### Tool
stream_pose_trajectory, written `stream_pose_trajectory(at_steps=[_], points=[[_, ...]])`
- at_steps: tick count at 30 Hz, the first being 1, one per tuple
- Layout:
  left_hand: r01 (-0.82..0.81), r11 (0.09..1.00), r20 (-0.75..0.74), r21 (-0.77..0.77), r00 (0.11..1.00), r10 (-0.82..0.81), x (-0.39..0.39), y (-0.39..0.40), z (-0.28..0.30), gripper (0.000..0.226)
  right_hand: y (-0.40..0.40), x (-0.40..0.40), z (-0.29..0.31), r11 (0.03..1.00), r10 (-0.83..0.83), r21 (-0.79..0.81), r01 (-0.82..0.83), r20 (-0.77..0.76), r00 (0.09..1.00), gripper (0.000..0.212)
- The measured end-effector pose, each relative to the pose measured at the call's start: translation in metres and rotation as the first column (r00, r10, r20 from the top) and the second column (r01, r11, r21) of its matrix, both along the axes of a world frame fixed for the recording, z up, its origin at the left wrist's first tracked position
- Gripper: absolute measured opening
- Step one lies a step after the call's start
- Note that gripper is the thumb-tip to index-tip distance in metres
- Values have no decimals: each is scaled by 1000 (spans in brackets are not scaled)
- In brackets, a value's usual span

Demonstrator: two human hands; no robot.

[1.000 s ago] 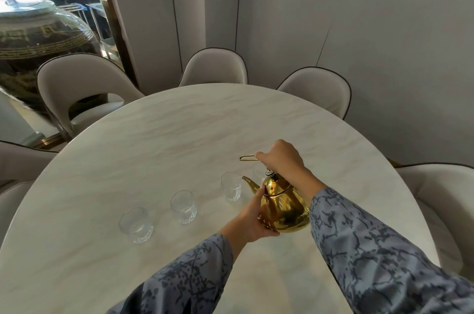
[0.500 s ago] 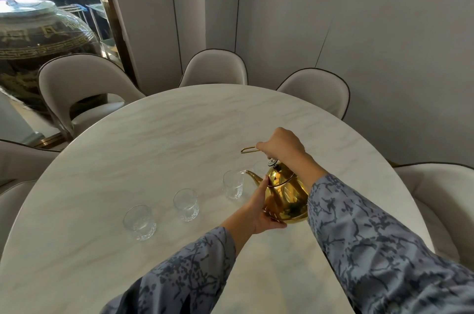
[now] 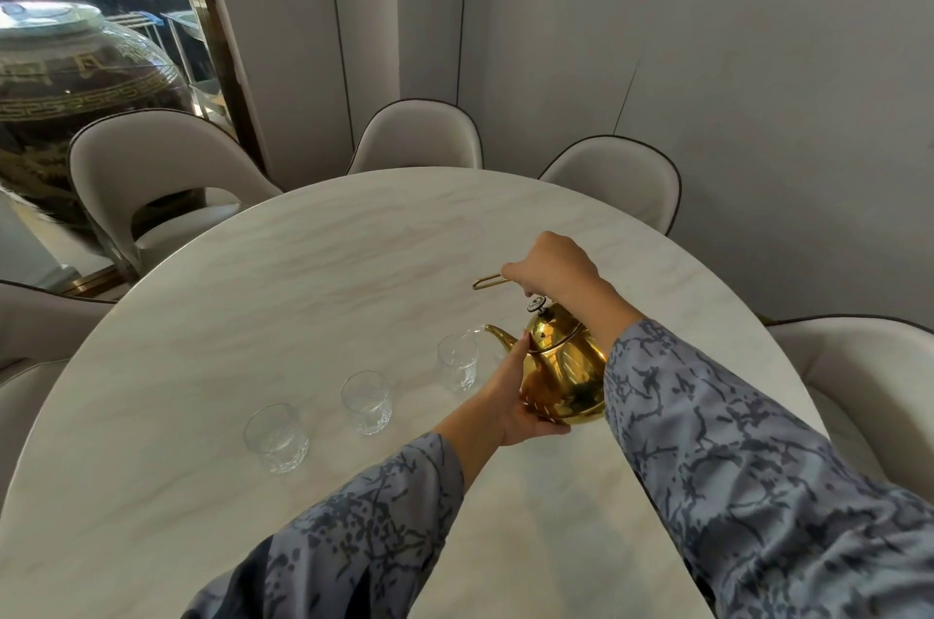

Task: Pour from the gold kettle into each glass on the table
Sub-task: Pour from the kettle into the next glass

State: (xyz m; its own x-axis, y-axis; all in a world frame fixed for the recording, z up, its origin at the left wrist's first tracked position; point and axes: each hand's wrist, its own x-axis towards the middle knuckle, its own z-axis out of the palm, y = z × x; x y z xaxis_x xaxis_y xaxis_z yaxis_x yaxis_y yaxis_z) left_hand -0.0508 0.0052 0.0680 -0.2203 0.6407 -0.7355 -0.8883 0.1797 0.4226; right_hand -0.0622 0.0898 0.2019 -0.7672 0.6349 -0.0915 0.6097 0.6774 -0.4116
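Since a second ago the shiny gold metal kettle (image 3: 563,365) has risen off the pale marble-look desk (image 3: 313,274) and tipped forward, bringing its spout (image 3: 498,335) level with the rim of the rightmost clear ribbed glass (image 3: 459,363). The right hand (image 3: 553,267) is clenched on the thin wire handle (image 3: 487,283) above the lid, while the left hand (image 3: 510,396) cups the kettle's belly from below. The spout points left, along the row of glasses. Two more clear glasses, the middle (image 3: 366,401) and the leftmost (image 3: 277,436), stand further left, on the left hand's side. Whether water is flowing cannot be made out.
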Motion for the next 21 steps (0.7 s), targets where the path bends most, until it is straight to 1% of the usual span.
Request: stream_pose_trajectory(at_steps=[8,13,21], points=[[-2,1000,24,8,1000,2,-3,1,4,116,-1,0,6,1000,2,19,-2,-3,1000,26],[14,1000,3,8,1000,-14,-3,1,2,121,-1,0,7,1000,1,18,-1,-6,1000,25],[26,1000,-18,-13,999,-26,-1,-1,2,111,1,0,-4,1000,-13,7,13,2,1000,28]])
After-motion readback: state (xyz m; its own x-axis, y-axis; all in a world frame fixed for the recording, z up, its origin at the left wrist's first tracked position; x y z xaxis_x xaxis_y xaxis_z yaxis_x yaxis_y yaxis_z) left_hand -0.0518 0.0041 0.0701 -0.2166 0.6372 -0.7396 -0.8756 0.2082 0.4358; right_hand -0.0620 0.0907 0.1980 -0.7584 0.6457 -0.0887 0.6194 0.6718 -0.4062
